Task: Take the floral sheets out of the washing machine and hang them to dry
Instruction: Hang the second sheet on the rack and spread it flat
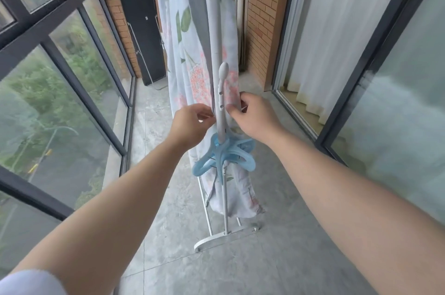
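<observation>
Clearly the sheet [192,41] is out of the machine and on the rack [222,102]: it hangs from 12 o'clock down through the middle of the view, draped on both sides of the white upright. The left hand [192,123] pinches the fabric between thumb and fingertips at the post's 9 o'clock side. The right hand [255,116] has its fingers curled on a fold at the 3 o'clock side. Neither hand is open.

Several things could go wrong from here.
- **Sliding off:** a harder tug from one hand than the other would likely drag the damp cloth along the top rail. It would then slide off on that side.
- **Snagging:** the blue hangers [226,155] sit on the post just below the hands, at 6 o'clock. A downward smoothing stroke could catch the fabric on their hooks.
- **Dirtying:** the sheet's lower end is bunched at 5 o'clock of the hangers, close to the floor [168,222]. I cannot tell whether it touches. More slack let down would probably rest it on the tiles and dirty it.
- **Tipping:** the rack stands on a narrow foot, so a sideways pull towards the window [60,77] at 9 o'clock might rock or tip it.
- **Slow drying:** left bunched, that lower fold would dry slowly.
</observation>
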A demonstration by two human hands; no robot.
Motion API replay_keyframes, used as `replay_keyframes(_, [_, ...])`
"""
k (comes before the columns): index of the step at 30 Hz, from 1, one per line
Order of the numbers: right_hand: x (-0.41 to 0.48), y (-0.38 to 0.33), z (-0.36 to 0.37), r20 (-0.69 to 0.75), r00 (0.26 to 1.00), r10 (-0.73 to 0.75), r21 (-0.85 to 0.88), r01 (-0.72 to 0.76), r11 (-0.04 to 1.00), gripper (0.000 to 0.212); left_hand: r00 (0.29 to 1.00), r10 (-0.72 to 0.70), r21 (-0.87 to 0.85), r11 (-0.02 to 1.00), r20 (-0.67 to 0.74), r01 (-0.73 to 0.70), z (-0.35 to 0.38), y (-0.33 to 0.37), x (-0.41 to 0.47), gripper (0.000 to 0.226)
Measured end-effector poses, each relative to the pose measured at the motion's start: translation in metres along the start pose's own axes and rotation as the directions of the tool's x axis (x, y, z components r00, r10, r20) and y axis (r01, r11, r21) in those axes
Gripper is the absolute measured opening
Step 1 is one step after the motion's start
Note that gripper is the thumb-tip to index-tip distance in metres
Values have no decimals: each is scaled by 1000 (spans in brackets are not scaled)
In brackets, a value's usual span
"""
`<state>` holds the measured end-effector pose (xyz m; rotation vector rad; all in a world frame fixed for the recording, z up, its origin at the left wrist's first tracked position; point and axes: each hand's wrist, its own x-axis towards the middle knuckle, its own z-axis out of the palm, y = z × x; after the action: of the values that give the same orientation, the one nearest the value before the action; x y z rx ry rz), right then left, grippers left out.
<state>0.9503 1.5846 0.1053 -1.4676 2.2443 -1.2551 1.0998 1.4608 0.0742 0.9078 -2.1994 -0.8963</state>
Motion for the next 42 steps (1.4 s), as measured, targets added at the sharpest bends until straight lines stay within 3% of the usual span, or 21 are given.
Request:
replay_keyframes(7, [-4,-4,5,-86,996,-9,8,10,1000,10,998,-14,88,996,64,8,8,1,3,37])
replay_keyframes(10, [-2,-5,6,-87,996,-9,29,11,1000,8,998,-30,142,990,51,23,12,1,5,33])
replay_keyframes(12, [0,-4,5,-91,996,-20,23,22,999,18,997,-62,144,988,43,55,15,4,5,25])
replay_keyframes(14, [2,0,5,-104,994,-32,21,34,999,34,995,-99,145,985,5,97,18,5,4,8])
replay_keyframes(16, [5,5,2,-114,993,-42,-4,41,999,41,990,-111,177,976,-90,125,22,8,5,20])
replay_keyframes(22, [10,37,-5,-78,997,-21,-96,14,995,41,925,-271,120,943,-265,310,22,4,-5,10])
replay_keyframes(28, [0,81,1,-27,997,69,-130,-72,989,25,856,-221,33,963,-467,267,-7,19,-33,9])
replay_keyframes(32, [-16,105,18,65,980,186,-126,-177,976,27,824,-152,0,983,-546,181,-23,41,-51,10])
replay_keyframes(39, [-5,100,14,222,916,334,-128,-312,941,33,839,-47,41,996,-542,83,-37,55,-71,7])
replay_keyframes(42, [1,92,9,252,909,333,-137,-307,942,28,844,51,166,985,-534,46,-34,54,-77,18])
